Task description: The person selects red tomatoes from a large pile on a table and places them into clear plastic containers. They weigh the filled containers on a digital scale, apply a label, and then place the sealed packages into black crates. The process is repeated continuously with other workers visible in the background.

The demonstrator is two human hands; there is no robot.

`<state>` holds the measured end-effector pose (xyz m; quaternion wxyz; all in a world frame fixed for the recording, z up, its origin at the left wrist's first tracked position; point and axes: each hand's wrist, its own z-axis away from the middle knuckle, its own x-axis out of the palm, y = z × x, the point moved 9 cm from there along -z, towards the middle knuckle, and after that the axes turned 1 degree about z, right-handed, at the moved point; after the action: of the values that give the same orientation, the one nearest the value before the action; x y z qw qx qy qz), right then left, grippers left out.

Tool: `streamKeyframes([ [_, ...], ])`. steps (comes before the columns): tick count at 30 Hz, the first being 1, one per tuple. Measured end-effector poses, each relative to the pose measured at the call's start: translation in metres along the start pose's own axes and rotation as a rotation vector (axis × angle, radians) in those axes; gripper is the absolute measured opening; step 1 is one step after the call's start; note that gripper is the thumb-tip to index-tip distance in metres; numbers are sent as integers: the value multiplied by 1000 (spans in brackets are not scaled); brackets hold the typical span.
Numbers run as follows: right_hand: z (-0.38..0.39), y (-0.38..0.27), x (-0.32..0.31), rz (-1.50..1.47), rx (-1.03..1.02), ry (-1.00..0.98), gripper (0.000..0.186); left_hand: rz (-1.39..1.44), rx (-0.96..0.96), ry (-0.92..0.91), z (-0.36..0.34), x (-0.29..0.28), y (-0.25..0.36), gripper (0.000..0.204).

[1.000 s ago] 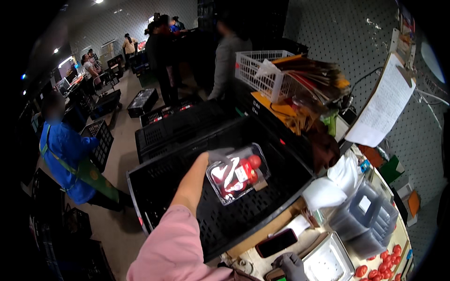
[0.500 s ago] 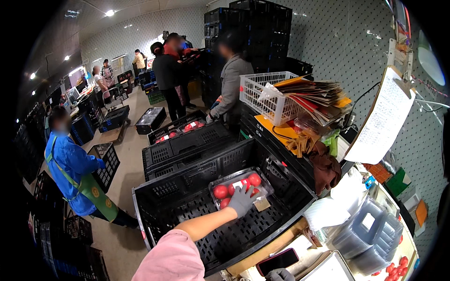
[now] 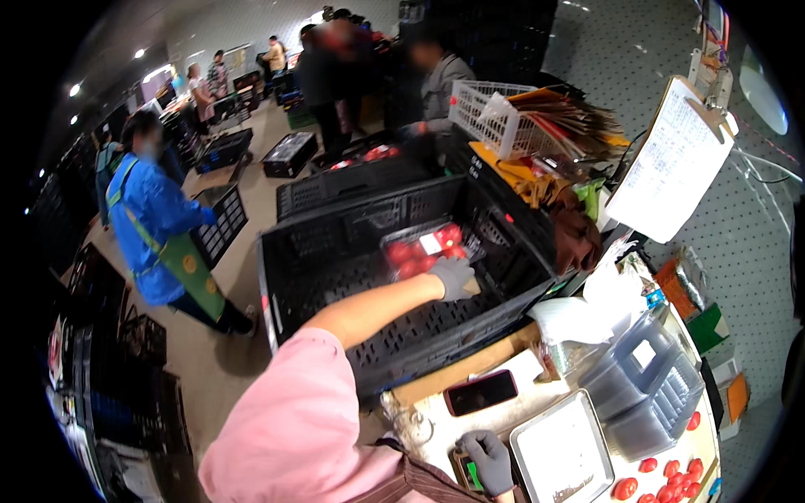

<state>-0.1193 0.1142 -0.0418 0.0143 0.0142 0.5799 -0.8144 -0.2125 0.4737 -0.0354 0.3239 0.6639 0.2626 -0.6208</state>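
My left hand (image 3: 453, 278), in a grey glove, reaches into the black crate (image 3: 285, 314) at the near corner of a clear packet of red tomatoes (image 3: 430, 243). Its fingers bend down by a small tan piece (image 3: 470, 287); what they grip is unclear. On the worktable my right hand (image 3: 488, 463), also gloved, curls over a small dark object with a green part (image 3: 471, 474), mostly hidden. Beside it are a metal tray (image 3: 516, 440), a phone (image 3: 480, 391), stacked clear plastic containers (image 3: 641, 398) and loose tomatoes (image 3: 625, 488).
A co-worker in blue (image 3: 159, 222) holds a black crate at left; others stand farther back among crates. More crates (image 3: 335, 189) lie beyond mine. At right are a white basket with folders (image 3: 495, 117), a clipboard (image 3: 671, 159) and a patterned wall.
My left hand has slid from atop the tomato packet toward its near corner, uncovering more tomatoes. The blue-clad co-worker is turned more sideways. The view has shifted, showing more worktable.
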Motion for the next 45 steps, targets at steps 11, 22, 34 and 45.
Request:
streamKeyframes([
  [11,3,14,69,-204,-154,-259,13,211,-181,-132,276,-103,-4,40],
  [22,-44,-146,229,198,-715,260,5,257,129,465,382,-116,-105,18],
  [34,-93,-211,506,533,-1136,-84,18,398,761,314,369,-69,-139,45],
  [45,-195,-223,565,333,-1136,-84,10,124,816,391,346,-94,-267,43],
])
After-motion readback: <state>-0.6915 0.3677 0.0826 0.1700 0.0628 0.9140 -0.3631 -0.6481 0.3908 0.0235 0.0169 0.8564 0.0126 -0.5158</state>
